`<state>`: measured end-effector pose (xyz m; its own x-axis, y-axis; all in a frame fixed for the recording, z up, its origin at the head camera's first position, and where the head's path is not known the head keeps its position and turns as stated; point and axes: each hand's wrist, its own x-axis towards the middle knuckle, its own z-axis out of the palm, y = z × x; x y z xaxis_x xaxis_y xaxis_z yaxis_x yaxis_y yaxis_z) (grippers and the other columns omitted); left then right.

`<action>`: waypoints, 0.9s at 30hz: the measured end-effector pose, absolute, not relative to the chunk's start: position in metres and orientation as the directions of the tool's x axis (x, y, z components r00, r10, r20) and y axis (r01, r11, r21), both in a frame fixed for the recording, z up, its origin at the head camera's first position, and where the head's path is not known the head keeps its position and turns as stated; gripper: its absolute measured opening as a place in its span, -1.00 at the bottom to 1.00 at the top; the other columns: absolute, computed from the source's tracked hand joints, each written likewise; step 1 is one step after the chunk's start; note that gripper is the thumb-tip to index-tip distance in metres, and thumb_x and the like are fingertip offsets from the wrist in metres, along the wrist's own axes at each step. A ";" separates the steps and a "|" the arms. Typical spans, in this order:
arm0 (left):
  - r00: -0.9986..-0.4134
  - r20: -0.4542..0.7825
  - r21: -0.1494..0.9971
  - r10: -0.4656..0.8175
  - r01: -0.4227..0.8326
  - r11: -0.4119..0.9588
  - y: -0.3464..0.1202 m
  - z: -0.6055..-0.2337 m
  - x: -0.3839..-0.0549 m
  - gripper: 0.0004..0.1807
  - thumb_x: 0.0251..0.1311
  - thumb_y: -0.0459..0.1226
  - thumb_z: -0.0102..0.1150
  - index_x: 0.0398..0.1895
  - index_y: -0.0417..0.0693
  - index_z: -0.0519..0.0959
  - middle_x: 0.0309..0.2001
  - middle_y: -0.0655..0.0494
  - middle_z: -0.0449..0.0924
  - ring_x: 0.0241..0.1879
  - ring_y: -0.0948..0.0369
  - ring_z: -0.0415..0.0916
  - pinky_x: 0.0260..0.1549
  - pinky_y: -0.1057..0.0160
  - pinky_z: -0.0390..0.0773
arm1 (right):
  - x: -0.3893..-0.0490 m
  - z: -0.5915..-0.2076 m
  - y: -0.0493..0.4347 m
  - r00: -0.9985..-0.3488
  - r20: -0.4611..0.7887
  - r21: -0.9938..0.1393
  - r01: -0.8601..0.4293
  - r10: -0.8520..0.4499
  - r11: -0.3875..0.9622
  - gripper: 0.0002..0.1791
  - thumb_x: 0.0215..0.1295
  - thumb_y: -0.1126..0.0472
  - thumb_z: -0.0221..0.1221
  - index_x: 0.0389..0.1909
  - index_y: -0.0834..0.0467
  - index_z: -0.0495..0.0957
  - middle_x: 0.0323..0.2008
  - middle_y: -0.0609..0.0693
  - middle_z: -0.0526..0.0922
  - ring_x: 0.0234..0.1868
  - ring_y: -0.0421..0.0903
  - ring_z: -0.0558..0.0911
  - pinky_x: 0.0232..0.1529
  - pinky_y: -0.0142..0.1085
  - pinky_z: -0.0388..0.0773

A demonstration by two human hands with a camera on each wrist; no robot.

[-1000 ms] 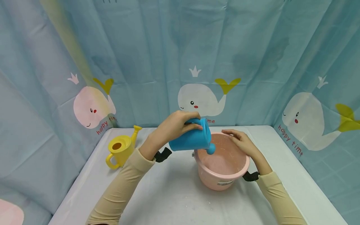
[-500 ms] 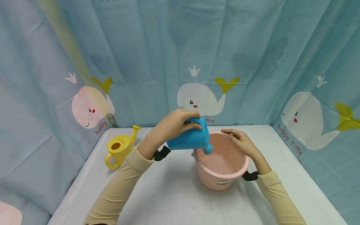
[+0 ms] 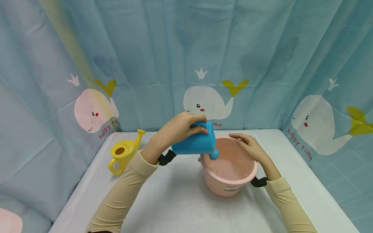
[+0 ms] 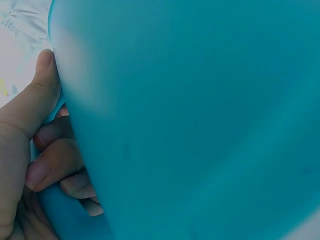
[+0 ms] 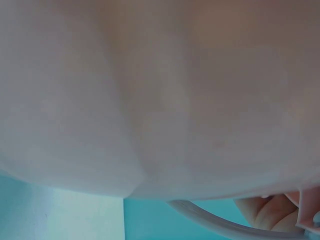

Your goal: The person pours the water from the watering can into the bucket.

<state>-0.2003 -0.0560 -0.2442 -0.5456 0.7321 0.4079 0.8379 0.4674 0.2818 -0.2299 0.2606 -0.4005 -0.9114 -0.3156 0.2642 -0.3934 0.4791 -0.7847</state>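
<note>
In the head view my left hand [image 3: 183, 127] grips the handle of a blue watering can [image 3: 196, 145]. The can is tipped sideways, its round sprinkler head low over the left part of a pink bucket [image 3: 217, 186]. Its blue body [image 4: 190, 110] fills most of the left wrist view, with curled fingers [image 4: 62, 162] at the handle. My right hand [image 3: 251, 148] holds the bucket's rim at the far right side. In the right wrist view the bucket wall [image 5: 160, 100] covers most of the picture, and a few fingers [image 5: 270, 212] show beneath the rim.
A yellow watering can [image 3: 125, 155] stands upright on the white table [image 3: 163, 207], left of the left forearm. Small water drops lie in front of the bucket. A blue curtain [image 3: 163, 64] with printed whales surrounds the table at the back and sides.
The blue watering can and my left hand have shifted slightly left, so its sprinkler head sits nearer the bucket's left rim. The right hand keeps its place on the bucket.
</note>
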 end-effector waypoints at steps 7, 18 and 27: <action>-0.541 0.402 0.278 0.739 0.841 0.465 -0.056 -0.243 -0.200 -0.79 0.16 -0.07 0.15 -0.26 0.03 0.51 -0.36 0.20 0.55 -0.42 0.31 0.46 -0.36 0.38 0.49 | -0.231 -0.401 0.261 -0.902 0.290 -0.766 -0.419 -0.321 0.487 -0.64 0.41 0.22 -0.04 0.16 0.23 0.43 0.11 0.20 0.50 0.06 0.13 0.54 -0.08 -0.40 0.52; -0.547 0.402 0.286 0.735 0.837 0.467 -0.058 -0.241 -0.199 -0.78 0.16 -0.08 0.16 -0.23 0.01 0.53 -0.35 0.19 0.56 -0.40 0.32 0.47 -0.34 0.37 0.50 | -0.229 -0.401 0.260 -0.907 0.287 -0.773 -0.409 -0.307 0.486 -0.64 0.40 0.21 -0.02 0.15 0.22 0.44 0.10 0.19 0.51 0.03 0.11 0.57 -0.12 -0.39 0.54; -0.564 0.399 0.310 0.723 0.825 0.472 -0.063 -0.238 -0.198 -0.76 0.16 -0.07 0.15 -0.18 0.04 0.54 -0.32 0.19 0.57 -0.39 0.30 0.48 -0.33 0.37 0.51 | -0.230 -0.400 0.260 -0.909 0.278 -0.775 -0.404 -0.312 0.486 -0.64 0.41 0.19 -0.02 0.16 0.20 0.44 0.11 0.18 0.51 0.04 0.12 0.56 -0.10 -0.39 0.53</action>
<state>-0.1980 -0.0626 -0.2384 -0.5636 0.7235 0.3986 0.8253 0.4722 0.3098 -0.2295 0.2597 -0.4002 -0.9086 -0.3117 0.2779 -0.4037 0.4858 -0.7753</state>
